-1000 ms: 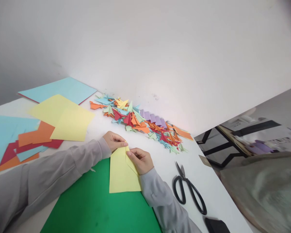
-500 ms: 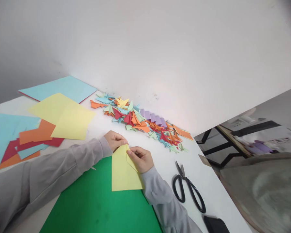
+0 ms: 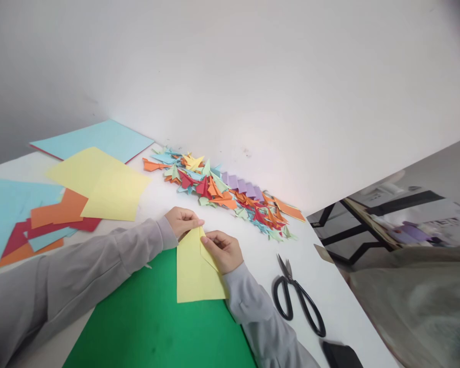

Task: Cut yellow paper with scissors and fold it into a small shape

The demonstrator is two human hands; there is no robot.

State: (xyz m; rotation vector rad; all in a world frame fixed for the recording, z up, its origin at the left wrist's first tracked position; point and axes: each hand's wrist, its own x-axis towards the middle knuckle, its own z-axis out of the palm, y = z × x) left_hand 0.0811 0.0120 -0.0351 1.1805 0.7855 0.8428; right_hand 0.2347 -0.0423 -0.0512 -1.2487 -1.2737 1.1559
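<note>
A sheet of yellow paper (image 3: 197,278) lies over the far end of a green mat (image 3: 164,317), one corner folded down toward its middle. My left hand (image 3: 184,223) pinches the paper's far tip between thumb and fingers. On the right side, my right hand (image 3: 223,250) is closed on the folded flap, with the thumb near the crease. Part of the paper's right edge is hidden under my right hand and sleeve.
Black-handled scissors (image 3: 299,296) lie slightly open on the right, near a black object (image 3: 341,353). Folded paper planes (image 3: 214,189) are heaped along the wall. Loose yellow sheets (image 3: 99,179), orange pieces (image 3: 57,212) and a blue stack (image 3: 95,139) lie on the left.
My left fingertips have shifted very slightly at the paper's far tip. The paper and my right hand look almost unmoved.
</note>
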